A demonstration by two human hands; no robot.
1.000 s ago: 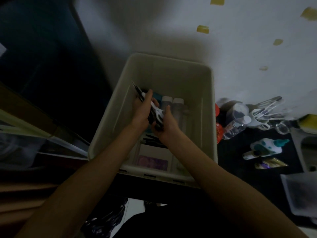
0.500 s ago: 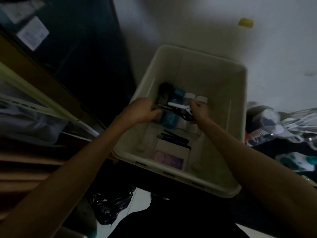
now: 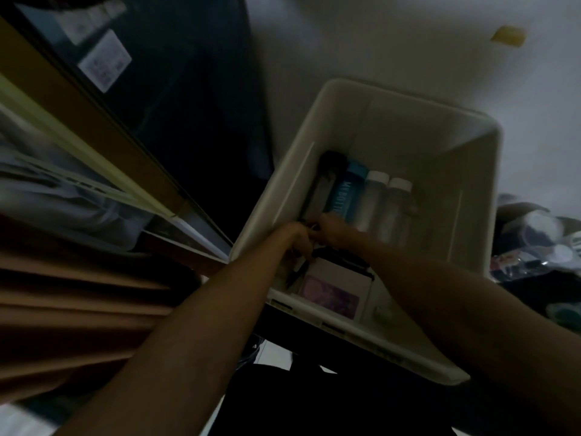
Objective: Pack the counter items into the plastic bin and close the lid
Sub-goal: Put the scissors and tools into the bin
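Observation:
A white plastic bin [image 3: 465,127] stands open on the dark counter, no lid in view. Inside lie a dark bottle [image 3: 327,180], a blue bottle [image 3: 345,190], two clear white-capped bottles [image 3: 386,202] and a white box with a purple picture [image 3: 330,294]. My left hand [image 3: 295,240] and my right hand [image 3: 333,228] meet low in the bin by its left wall, both closed on a bundle of black-and-white utensils [image 3: 314,229], mostly hidden by the fingers. Black pens [image 3: 349,262] lie on the box.
Loose counter items [image 3: 540,247], among them clear bottles, lie blurred at the right edge. A dark cabinet [image 3: 176,99] and shelves with folded cloth [image 3: 69,196] fill the left. The white wall [image 3: 393,36] carries a yellow tape piece [image 3: 507,35].
The camera swung left, shifting the bin to the right. Both hands sank lower into the bin with the utensil bundle and came together near the left wall.

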